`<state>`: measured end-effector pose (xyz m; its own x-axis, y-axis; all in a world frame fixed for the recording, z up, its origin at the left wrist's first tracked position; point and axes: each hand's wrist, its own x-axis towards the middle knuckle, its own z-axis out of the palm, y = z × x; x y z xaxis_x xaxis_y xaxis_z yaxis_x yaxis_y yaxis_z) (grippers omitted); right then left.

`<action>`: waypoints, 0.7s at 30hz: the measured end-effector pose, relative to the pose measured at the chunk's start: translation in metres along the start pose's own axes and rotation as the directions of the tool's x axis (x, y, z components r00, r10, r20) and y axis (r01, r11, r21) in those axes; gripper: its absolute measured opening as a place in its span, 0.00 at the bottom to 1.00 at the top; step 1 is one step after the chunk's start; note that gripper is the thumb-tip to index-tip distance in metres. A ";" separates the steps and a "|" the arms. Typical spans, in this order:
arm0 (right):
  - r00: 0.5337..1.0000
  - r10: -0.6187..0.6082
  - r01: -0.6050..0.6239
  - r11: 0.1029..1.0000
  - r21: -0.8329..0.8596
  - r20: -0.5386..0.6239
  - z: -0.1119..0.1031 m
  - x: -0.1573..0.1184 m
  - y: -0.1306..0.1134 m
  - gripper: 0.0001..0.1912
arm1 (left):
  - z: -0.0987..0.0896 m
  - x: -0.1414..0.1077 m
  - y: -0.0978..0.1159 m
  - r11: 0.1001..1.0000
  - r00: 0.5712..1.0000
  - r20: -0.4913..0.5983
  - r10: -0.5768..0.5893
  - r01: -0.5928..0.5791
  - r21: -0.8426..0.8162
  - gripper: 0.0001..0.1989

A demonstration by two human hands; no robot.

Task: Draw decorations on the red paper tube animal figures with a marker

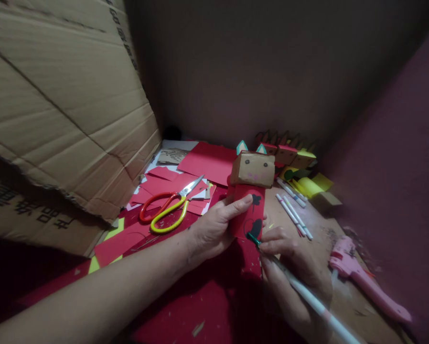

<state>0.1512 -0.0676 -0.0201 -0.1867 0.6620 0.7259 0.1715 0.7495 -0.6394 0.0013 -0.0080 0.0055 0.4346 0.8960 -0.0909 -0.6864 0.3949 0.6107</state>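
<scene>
A paper figure [253, 171] has a brown box head with drawn eyes, pointed white ears edged in teal, and a red body marked with dark shapes. My left hand [218, 222] is wrapped round the red body, its thumb on the front. Between the fingers of my right hand [289, 267] is a long white marker [309, 297]; its dark green tip touches the lower part of the body, beside a partly filled dark shape.
Scissors [176, 205] with red and yellow handles lie on red paper sheets [209, 162]. Several markers [294, 215], a pink glue gun [361, 277] and more paper figures [286, 154] are at the right. A large cardboard panel [64, 110] stands left.
</scene>
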 end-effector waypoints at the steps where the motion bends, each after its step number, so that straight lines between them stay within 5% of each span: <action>1: 1.000 0.005 -0.006 1.000 -0.005 -0.019 0.000 0.000 -0.001 0.16 | 0.000 0.000 0.000 1.000 1.000 0.001 0.005 -0.005 0.005 0.17; 16: 0.997 0.009 -0.010 1.000 -0.014 -0.074 -0.001 0.002 -0.004 0.17 | 0.002 0.000 0.001 1.000 1.000 0.019 -0.007 0.008 -0.013 0.21; 21: 1.000 -0.025 0.025 0.999 -0.036 -0.010 -0.002 0.001 -0.004 0.18 | 0.002 -0.002 -0.001 1.000 1.000 0.019 -0.003 0.003 0.001 0.21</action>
<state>0.1521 -0.0698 -0.0161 -0.1810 0.6427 0.7444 0.2016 0.7651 -0.6115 0.0020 -0.0104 0.0068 0.4477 0.8908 -0.0782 -0.6846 0.3977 0.6108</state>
